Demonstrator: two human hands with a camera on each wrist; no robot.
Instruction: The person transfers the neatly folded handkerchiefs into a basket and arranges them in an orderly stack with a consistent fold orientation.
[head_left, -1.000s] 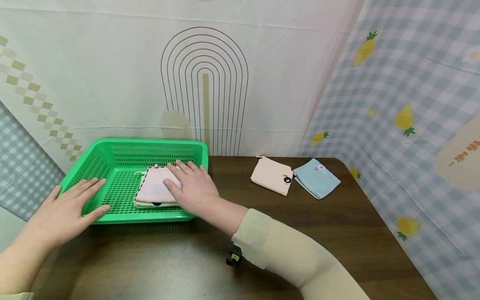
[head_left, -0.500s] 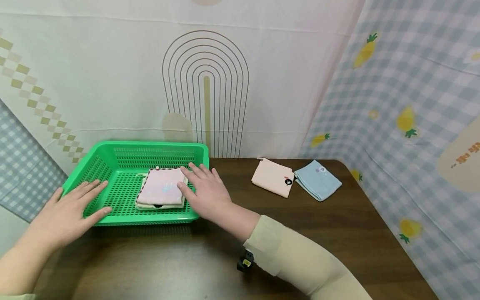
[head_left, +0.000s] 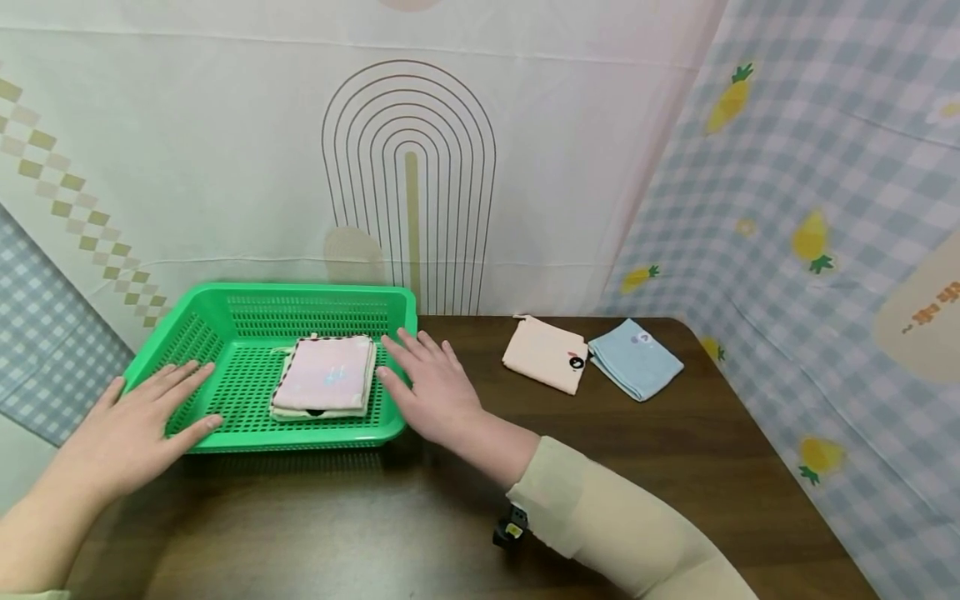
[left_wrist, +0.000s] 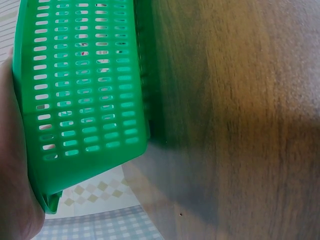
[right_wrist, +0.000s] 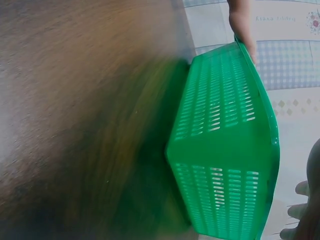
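Observation:
A green plastic basket (head_left: 300,436) stands on the table with a small stack of folded cloths inside. On top lies a pinkish-lilac folded towel (head_left: 330,375) with a checked edge and a pale blue mark; a cream cloth shows beneath it. My left hand (head_left: 131,425) rests on the basket's left front rim, fingers stretched over the inside. My right hand (head_left: 435,383) is held at the right rim with fingers extended and nothing in it. In the right wrist view, a gap shows between the right fingers (right_wrist: 297,211) and the basket.
A folded pale pink towel (head_left: 543,354) with a black round patch lies on the brown wooden table (head_left: 300,525), right of the basket. Touching or nearly touching it is a folded blue towel (head_left: 636,360). Patterned cloth hangs behind and at both sides.
My right hand has moved right, from over the lilac towel to the basket's right rim, uncovering the whole stack. The left hand stays on the left rim.

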